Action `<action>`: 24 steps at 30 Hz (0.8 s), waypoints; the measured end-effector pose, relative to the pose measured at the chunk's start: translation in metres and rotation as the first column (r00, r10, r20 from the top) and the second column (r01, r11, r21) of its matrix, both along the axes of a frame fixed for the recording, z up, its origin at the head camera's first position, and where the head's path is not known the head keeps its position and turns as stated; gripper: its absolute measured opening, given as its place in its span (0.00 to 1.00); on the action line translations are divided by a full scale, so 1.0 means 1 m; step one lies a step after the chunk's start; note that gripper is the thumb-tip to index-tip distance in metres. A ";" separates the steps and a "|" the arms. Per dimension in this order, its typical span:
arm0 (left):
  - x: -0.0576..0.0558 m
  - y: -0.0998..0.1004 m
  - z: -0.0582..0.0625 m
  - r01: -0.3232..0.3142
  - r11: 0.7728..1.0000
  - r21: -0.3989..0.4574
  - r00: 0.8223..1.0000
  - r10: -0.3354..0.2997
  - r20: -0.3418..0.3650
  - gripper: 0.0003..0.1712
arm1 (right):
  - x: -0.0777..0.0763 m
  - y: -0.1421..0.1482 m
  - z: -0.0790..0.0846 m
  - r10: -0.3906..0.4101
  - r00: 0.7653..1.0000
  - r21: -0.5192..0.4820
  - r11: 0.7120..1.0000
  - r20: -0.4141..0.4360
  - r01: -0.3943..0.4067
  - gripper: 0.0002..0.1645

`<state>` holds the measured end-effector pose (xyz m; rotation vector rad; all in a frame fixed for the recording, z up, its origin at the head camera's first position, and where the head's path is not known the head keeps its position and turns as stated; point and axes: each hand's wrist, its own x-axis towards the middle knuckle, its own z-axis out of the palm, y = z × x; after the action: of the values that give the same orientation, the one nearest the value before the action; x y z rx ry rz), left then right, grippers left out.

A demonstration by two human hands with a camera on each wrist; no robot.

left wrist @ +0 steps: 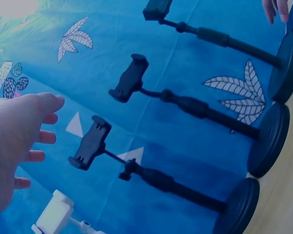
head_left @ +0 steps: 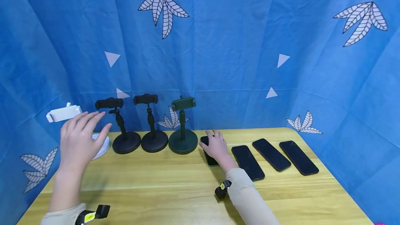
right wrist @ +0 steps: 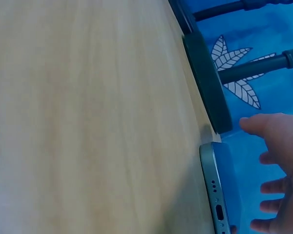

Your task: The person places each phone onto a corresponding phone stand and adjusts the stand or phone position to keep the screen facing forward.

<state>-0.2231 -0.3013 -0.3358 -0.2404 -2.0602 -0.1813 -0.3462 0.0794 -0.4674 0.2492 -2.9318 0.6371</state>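
Observation:
My left hand (head_left: 78, 136) is raised in front of the white phone stand (head_left: 60, 114), partly covering it. Its fingers are spread and hold nothing; in the left wrist view a gap shows between the hand and the white clamp (left wrist: 54, 214). Over at the leftmost phone (head_left: 211, 160), my right hand (head_left: 216, 146) hovers with relaxed, parted fingers. That phone lies flat, its port end (right wrist: 217, 200) showing in the right wrist view, where the thumb is apart from it. Whether a fingertip touches its far side, I cannot tell.
Two black phone stands (head_left: 126, 143) (head_left: 154, 141) and a dark green one (head_left: 183, 142) line the table's back edge. Right of my right hand lie three more dark phones (head_left: 248, 162) (head_left: 271, 154) (head_left: 299, 157). A blue patterned curtain (head_left: 231, 44) hangs behind the wooden table (head_left: 150, 190).

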 end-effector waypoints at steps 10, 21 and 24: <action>0.007 -0.025 0.005 -0.064 0.997 0.047 0.998 0.063 0.011 0.46 | -0.013 -0.002 0.006 -0.030 0.999 0.050 0.998 0.022 0.028 0.40; 0.014 -0.050 0.004 -0.147 0.976 0.162 0.984 0.127 0.126 0.35 | -0.016 -0.008 0.002 -0.041 0.993 0.171 0.985 0.107 0.022 0.41; 0.015 -0.057 0.002 -0.182 0.968 0.170 0.976 0.157 0.150 0.36 | -0.017 -0.010 -0.002 -0.042 0.991 0.171 0.985 0.129 0.019 0.40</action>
<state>-0.2079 -0.3586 -0.3335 0.0642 -2.1711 -0.2858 -0.3628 0.0699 -0.4691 0.1847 -3.1149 0.4141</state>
